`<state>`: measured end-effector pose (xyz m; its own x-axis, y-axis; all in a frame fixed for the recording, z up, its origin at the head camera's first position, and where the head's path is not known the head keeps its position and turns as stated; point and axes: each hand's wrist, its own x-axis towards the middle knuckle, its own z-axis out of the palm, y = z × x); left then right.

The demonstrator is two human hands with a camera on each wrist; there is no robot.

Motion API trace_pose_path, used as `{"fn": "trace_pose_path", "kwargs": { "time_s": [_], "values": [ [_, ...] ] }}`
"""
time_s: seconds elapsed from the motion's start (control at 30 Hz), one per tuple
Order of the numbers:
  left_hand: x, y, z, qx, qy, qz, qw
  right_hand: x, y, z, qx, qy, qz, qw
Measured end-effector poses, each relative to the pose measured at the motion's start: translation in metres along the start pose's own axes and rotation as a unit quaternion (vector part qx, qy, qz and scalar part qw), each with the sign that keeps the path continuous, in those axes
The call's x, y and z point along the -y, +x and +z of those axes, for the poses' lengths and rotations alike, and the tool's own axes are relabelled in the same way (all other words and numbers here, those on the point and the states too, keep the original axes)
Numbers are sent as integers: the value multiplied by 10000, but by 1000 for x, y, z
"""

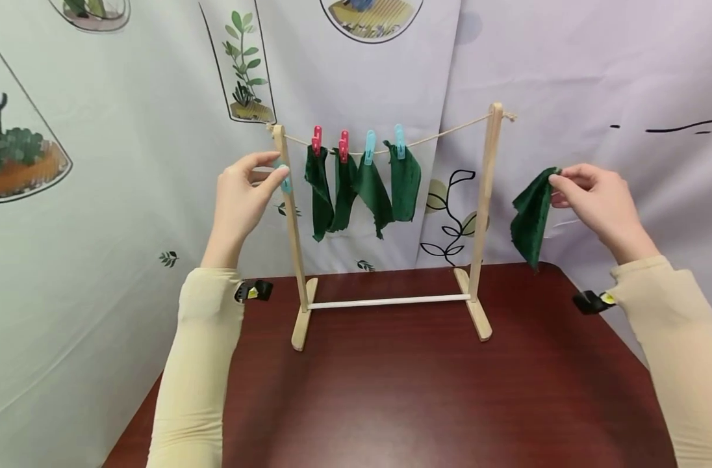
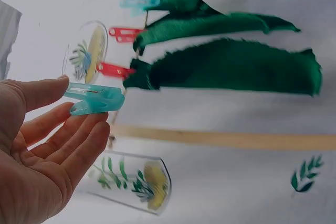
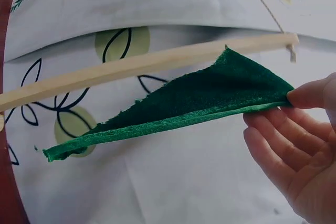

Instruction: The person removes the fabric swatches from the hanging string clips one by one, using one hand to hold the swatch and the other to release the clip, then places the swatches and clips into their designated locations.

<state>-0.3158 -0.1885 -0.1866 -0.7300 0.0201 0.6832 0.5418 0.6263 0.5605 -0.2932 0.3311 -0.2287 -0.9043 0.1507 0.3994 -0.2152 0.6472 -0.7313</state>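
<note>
In the head view my left hand (image 1: 243, 195) pinches a light blue clothespin (image 2: 97, 98) between thumb and fingers, close by the left post. My right hand (image 1: 601, 201) pinches a green cloth (image 1: 530, 218) by its top corner, so it hangs down to the right of the rack. Several green cloths (image 1: 404, 185) hang along the cord (image 1: 449, 134) between the posts. Two red clothespins (image 1: 317, 140) grip the left ones, and two light blue clothespins (image 1: 370, 148) grip the right ones.
The wooden rack's left post (image 1: 294, 240) and right post (image 1: 486, 201) stand on flat feet, joined by a white rod (image 1: 391, 301) low down. It stands on a dark red table (image 1: 391, 390). Behind hangs a pale curtain (image 1: 566, 84) printed with plants.
</note>
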Motion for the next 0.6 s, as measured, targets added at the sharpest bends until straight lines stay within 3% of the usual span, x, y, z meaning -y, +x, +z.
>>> {"fn": "trace_pose_path", "kwargs": {
  "time_s": [0.23,0.6],
  "values": [
    [28,-18,-10,-101,49,-283,9995,-27,-16,0,166,13,14,9999],
    [84,-58,-22,81,310,-880,9956,-64,-41,10,381,-85,102,9992]
  ]
}}
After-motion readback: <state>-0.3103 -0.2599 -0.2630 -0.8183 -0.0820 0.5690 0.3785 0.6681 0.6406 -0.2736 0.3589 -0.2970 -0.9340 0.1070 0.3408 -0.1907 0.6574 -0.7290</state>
